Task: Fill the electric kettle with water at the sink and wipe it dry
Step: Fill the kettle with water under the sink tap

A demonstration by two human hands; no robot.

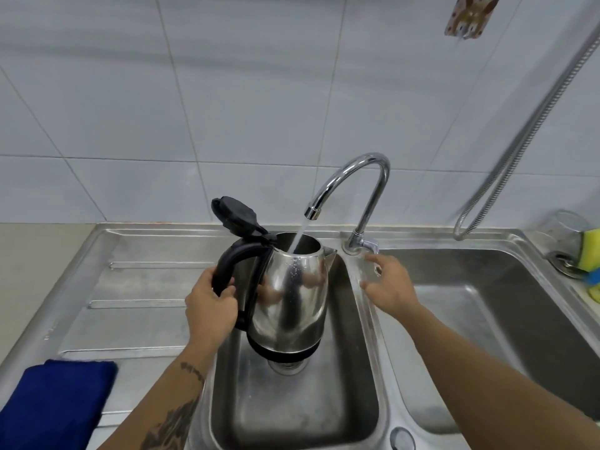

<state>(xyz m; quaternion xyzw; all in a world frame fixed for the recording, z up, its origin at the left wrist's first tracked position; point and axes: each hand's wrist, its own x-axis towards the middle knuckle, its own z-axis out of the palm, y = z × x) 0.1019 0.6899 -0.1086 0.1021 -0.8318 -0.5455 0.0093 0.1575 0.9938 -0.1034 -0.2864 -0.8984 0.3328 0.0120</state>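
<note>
A steel electric kettle (289, 297) with a black handle and base hangs over the small middle basin (292, 414), its black lid (235, 216) flipped up. My left hand (211, 306) is wrapped around the kettle's handle. Water runs from the chrome tap (357, 186) straight into the kettle's mouth. My right hand (388, 284) hovers with fingers spread just below the tap's lever (368, 245), holding nothing. A folded blue cloth (55, 407) lies on the drainboard at the lower left.
A larger basin (480, 306) lies to the right. A yellow sponge (592, 248) and a clear glass (566, 232) sit at the far right corner. A metal hose (519, 141) hangs down the tiled wall. The ribbed drainboard (139, 287) stretches left.
</note>
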